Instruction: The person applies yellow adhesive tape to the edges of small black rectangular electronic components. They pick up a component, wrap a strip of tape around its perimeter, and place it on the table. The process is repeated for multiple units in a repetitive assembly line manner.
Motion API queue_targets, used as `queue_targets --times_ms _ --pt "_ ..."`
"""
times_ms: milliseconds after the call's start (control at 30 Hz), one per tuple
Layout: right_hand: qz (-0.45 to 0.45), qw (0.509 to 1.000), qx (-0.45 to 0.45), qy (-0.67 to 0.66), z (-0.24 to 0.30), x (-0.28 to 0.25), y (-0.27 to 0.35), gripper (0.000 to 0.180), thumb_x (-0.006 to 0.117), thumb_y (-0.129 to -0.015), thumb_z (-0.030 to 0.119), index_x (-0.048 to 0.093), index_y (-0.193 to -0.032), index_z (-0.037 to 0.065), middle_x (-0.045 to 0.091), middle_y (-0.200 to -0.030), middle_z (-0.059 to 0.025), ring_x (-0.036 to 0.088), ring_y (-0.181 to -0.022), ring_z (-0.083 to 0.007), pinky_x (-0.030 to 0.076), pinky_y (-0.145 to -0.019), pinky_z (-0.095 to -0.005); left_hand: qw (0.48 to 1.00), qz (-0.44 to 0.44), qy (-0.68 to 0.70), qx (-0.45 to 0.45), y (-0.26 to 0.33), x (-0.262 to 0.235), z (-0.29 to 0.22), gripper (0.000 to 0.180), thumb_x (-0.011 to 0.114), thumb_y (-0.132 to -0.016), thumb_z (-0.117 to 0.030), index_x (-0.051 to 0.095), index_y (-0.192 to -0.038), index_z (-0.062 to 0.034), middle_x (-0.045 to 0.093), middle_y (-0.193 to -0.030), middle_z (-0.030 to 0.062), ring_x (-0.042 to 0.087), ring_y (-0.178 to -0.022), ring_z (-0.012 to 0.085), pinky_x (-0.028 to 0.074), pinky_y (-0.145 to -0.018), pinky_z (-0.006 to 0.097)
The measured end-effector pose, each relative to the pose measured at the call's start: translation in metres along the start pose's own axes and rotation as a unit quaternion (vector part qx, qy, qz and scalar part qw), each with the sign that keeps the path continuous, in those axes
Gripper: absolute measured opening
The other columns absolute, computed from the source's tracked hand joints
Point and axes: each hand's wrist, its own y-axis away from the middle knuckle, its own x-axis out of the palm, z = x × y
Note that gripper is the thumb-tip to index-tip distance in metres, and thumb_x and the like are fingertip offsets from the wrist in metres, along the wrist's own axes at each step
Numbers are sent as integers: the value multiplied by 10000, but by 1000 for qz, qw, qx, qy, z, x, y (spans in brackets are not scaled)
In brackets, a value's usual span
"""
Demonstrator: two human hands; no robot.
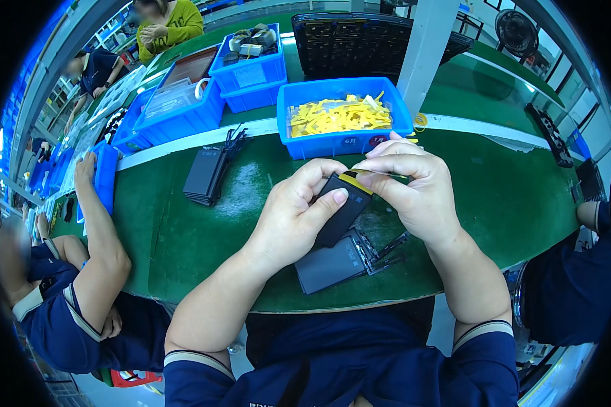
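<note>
My left hand [288, 214] is closed around a flat black battery pack [339, 220], its thumb lying on the face. A yellow strip [355, 182] runs across the pack's upper end. At that end my right hand [421, 193] pinches a thin dark strip, partly hidden by the fingers. Below both hands a few similar black packs [329, 266] lie on the green table near its front edge, their thin cables [380, 254] pointing right. Farther left sits a stack of black packs [206, 175] with cables toward the back.
A blue bin [285, 139] of yellow strips [339, 117] stands just beyond my hands. More blue bins [251, 95] are at the back left. A white post [424, 54] rises behind. Co-workers sit close on the left [98, 271] and right [570, 278].
</note>
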Motion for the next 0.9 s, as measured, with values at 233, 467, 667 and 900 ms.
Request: queue_targets --times_ms 233,467,667,900 --pt "-31 992 -77 97 1 4 0 88 721 -691 31 700 -774 12 647 -711 -86 602 -715 -206 448 -768 -332 999 -4 -32 8 0 0 -2 246 550 -930 -90 500 -1148 12 595 -1015 40 542 -911 74 434 -809 228" --pt "-54 973 -118 188 1 12 1 121 746 -652 86 652 -700 26 605 -656 -77 595 -711 -243 435 -829 -391 978 -54 -169 110 2 8 0 241 568 -902 -116 524 -1109 -1 619 -943 138 613 -861 234 475 -758 318" --pt "-46 958 -159 232 2 10 2 150 725 -620 37 662 -756 46 597 -705 -65 593 -798 -250 382 -975 -507 989 -55 -127 50 3 2 -7 212 544 -919 -52 515 -1119 12 625 -958 42 550 -869 70 443 -767 230" --pt "-62 899 -277 334 17 7 1 267 717 -584 22 653 -839 69 581 -819 -51 579 -863 -255 349 -1002 -584 995 -86 -22 48 -2 -2 7 205 565 -903 -71 535 -1093 -1 649 -882 60 581 -784 75 461 -707 239"
